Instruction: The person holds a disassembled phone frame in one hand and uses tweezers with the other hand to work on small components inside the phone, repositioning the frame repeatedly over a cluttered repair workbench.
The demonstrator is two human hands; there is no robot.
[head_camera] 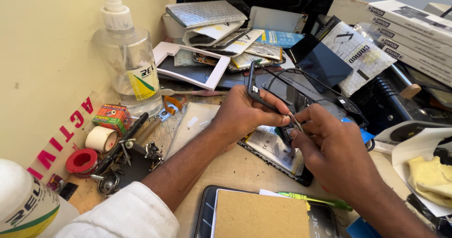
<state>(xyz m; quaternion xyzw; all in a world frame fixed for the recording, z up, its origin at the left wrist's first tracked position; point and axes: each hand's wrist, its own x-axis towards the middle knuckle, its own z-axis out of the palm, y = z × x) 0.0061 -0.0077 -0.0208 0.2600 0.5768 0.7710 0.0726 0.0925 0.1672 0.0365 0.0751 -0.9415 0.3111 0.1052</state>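
The black phone frame (254, 93) is held tilted above the opened phone (277, 149), which lies on the wooden bench (235, 169) at the centre of the view. The frame is pinched at its lower edge between the thumb and curled fingers of the left hand (242, 118). A pair of tweezers (296, 122) is pinched between the thumb and forefinger of the right hand (329, 146), and its tip is set just beside the left thumb, over the phone's upper edge. Both hands are placed close together, almost touching.

Little open room is left around the work. To the left, a roll of tape (101, 138), a red spool (81, 161) and small tools (125, 155) are crowded near the wall, below a clear pump bottle (126, 61). Behind the hands, a heap of packets and phone parts (226, 45) is stacked up to the frame's far edge. To the right, white boxes (409, 28) and a yellow cloth (431, 179) are found. In front, a brown pad (259, 214) on a dark tablet (203, 213) and a green pen (313, 200) are set near the bench's near edge.
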